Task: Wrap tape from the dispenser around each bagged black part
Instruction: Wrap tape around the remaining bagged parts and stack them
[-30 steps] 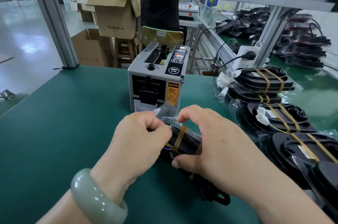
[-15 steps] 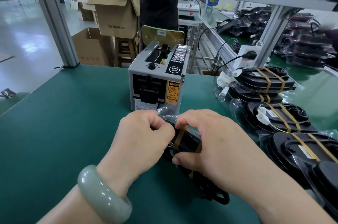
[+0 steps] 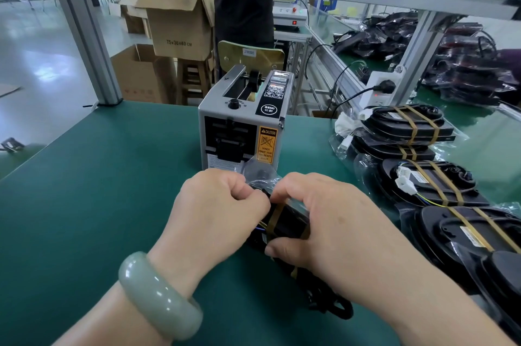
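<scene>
Two bare hands meet over a bagged black part point(image 3: 287, 221) on the green worktop point(image 3: 84, 190), directly in front of the tape dispenser point(image 3: 242, 122). Left hand point(image 3: 217, 216): fingers curled into a closed grip, clamped on the clear bag at the part's near-left edge; a pale green bangle point(image 3: 158, 295) sits on the wrist. Right hand point(image 3: 324, 221): closed grip on the same part, forefinger pressing on top and thumb against its near side. Between the two hands a band of brown tape point(image 3: 275, 217) crosses the part; loose clear bag film stands up just in front of the dispenser's face. A black cable loop point(image 3: 335, 306) from the part lies on the worktop beneath the right forearm. The dispenser stands upright, its yellow caution label point(image 3: 267, 145) facing the camera. To the right, a row of taped parts point(image 3: 428, 184), each bagged and crossed by two brown tape bands, lies along the worktop's right edge, well apart from the hands. Behind the worktop stand cardboard boxes point(image 3: 180, 29), and a further pile of bagged parts point(image 3: 468, 63) rests on the far bench at upper right.
</scene>
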Motion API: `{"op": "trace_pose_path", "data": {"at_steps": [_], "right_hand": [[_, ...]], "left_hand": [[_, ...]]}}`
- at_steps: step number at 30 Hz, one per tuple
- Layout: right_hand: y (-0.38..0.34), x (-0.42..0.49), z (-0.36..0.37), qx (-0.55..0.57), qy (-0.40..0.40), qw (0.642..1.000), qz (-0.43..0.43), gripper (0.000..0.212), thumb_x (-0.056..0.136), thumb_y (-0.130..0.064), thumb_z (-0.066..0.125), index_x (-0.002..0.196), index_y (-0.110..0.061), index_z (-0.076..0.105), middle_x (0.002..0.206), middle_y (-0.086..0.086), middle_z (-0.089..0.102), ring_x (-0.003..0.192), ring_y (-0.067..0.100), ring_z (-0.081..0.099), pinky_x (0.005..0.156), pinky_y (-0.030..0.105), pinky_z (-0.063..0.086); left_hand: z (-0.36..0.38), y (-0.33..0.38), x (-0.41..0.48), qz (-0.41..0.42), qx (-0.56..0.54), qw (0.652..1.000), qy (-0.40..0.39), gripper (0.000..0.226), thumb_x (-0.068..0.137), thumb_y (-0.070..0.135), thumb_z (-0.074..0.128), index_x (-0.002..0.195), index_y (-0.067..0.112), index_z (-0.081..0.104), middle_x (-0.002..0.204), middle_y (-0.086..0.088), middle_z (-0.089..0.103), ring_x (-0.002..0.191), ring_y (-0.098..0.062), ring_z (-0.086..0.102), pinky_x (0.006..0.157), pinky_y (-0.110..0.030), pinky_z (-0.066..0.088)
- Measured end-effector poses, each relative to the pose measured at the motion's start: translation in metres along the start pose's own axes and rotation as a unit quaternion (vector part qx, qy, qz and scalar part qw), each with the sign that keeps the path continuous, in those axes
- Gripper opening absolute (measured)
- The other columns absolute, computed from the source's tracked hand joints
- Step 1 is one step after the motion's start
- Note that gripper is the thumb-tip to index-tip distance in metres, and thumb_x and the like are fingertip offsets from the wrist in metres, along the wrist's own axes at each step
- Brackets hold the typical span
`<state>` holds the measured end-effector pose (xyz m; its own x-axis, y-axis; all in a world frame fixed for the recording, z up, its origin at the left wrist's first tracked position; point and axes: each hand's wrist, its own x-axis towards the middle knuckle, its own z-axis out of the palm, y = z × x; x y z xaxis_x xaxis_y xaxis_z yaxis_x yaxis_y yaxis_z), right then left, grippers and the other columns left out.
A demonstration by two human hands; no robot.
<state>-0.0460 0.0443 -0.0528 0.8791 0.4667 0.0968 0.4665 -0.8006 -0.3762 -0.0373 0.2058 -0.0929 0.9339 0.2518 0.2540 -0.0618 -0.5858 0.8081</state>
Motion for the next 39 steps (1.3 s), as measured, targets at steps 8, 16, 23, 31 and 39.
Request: {"op": "trace_pose_path", "data": {"at_steps": [8,16,23,31,39], "right_hand": [[-0.001,0.0,0.001,0.004,0.003,1.0,0.006,0.055,0.066,-0.051,0.077,0.107,-0.043,0.041,0.09,-0.019,0.051,0.083,-0.003,0.047,0.066,0.009,0.033],[-0.004,-0.005,-0.002,0.027,0.017,0.998,0.052,0.06,0.062,-0.054,0.079,0.094,-0.04,0.031,0.074,-0.018,0.048,0.069,-0.001,0.048,0.056,0.015,0.037],[-0.004,-0.004,-0.003,0.016,0.008,0.998,0.063,0.062,0.061,-0.056,0.079,0.095,-0.041,0.03,0.078,-0.022,0.046,0.073,-0.004,0.046,0.056,0.01,0.033],[-0.003,-0.003,-0.002,0.013,0.008,0.998,0.066,0.059,0.06,-0.055,0.078,0.092,-0.038,0.032,0.068,-0.014,0.049,0.064,0.0,0.049,0.051,0.015,0.034],[-0.004,-0.003,-0.001,0.012,0.015,0.999,0.031,0.058,0.064,-0.053,0.077,0.1,-0.042,0.032,0.098,-0.016,0.057,0.081,0.007,0.054,0.07,0.028,0.046]], "left_hand": [[0.001,0.0,0.0,-0.043,-0.058,0.997,-0.025,0.015,0.069,0.021,0.065,0.063,0.007,0.063,0.075,0.022,0.067,0.077,0.028,0.05,0.054,0.002,0.037],[-0.007,-0.006,0.009,-0.157,-0.179,0.971,-0.024,0.022,0.062,0.034,0.061,0.053,0.014,0.055,0.057,0.003,0.047,0.056,-0.012,0.04,0.057,-0.027,0.034],[-0.001,0.0,0.002,-0.088,-0.151,0.985,0.003,0.022,0.074,0.043,0.067,0.067,0.022,0.066,0.058,0.016,0.062,0.057,0.002,0.053,0.054,-0.015,0.039],[-0.007,0.004,-0.006,-0.093,-0.241,0.964,-0.068,0.052,0.064,0.042,0.065,0.075,-0.009,0.06,0.079,0.02,0.066,0.088,0.01,0.057,0.081,-0.019,0.037],[0.004,0.0,-0.008,-0.042,-0.107,0.993,0.003,0.033,0.08,0.021,0.064,0.068,-0.01,0.06,0.071,0.0,0.062,0.075,0.018,0.053,0.057,0.003,0.034]]}}
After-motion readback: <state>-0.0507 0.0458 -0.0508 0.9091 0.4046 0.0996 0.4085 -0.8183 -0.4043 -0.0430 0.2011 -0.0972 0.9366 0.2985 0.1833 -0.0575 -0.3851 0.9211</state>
